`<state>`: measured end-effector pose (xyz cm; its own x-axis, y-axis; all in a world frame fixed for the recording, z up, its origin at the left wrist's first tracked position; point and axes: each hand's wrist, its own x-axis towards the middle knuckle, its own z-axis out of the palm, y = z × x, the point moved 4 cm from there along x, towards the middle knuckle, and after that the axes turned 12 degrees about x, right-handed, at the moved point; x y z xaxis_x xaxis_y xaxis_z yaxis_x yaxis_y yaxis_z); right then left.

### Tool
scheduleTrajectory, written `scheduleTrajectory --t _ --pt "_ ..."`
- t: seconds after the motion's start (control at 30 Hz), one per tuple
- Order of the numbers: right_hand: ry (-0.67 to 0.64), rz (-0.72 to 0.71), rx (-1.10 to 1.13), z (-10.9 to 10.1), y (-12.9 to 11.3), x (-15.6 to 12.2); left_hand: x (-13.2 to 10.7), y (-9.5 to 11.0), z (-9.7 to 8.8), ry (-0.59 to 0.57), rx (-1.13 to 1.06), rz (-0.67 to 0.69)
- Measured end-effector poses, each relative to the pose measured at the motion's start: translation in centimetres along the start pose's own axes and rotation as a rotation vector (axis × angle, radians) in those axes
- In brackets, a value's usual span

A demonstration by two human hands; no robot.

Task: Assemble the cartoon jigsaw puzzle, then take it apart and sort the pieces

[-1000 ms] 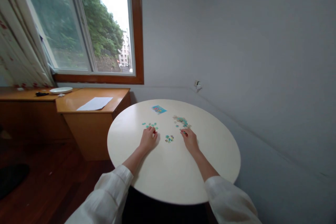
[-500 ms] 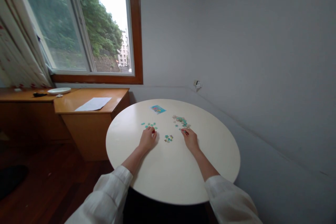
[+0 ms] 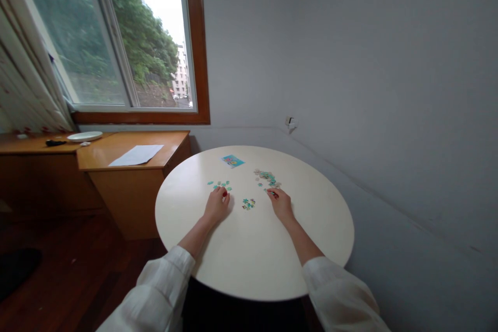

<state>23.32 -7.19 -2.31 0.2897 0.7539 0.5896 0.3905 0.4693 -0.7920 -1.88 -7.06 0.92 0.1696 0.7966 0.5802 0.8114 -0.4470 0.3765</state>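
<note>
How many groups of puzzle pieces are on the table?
3: a left group just beyond the left hand, a middle group between the hands, and a right group beyond the right hand. Hands may hide pieces.

- A round white table point(image 3: 252, 254) with a smooth, pale top.
- Near its far edge lies a blue picture card point(image 3: 232, 160), set at an angle.
- Right of the middle, a pile of puzzle pieces point(image 3: 267, 177), some green, some pale, partly overlapping.
- On the left, scattered green pieces point(image 3: 227, 183), lying near one another.
- Between these two groups and closer to the near edge, a small cluster of mixed-colour pieces point(image 3: 249, 204).
</note>
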Motion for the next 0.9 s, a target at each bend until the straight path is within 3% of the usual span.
scheduleTrajectory --t 0.2,0.37,0.5,0.63,0.9 --pt "0.004 0.038 0.016 -0.1 0.3 0.1 0.2 -0.2 -0.3 0.026 -0.040 -0.049" --pt "-0.005 0.069 0.038 -0.1 0.1 0.0 -1.6 -0.3 -2.8 0.041 -0.059 -0.130" --pt "-0.007 0.108 0.074 -0.1 0.2 -0.1 -3.6 -1.2 -4.1 -0.068 -0.075 -0.173" --pt "-0.008 0.158 0.112 -0.1 0.6 -0.1 -3.9 -2.4 -3.8 -0.115 -0.084 -0.283" --pt "-0.055 0.212 0.196 0.4 1.2 -0.1 -3.9 -2.4 -3.3 -0.129 -0.071 -0.259"
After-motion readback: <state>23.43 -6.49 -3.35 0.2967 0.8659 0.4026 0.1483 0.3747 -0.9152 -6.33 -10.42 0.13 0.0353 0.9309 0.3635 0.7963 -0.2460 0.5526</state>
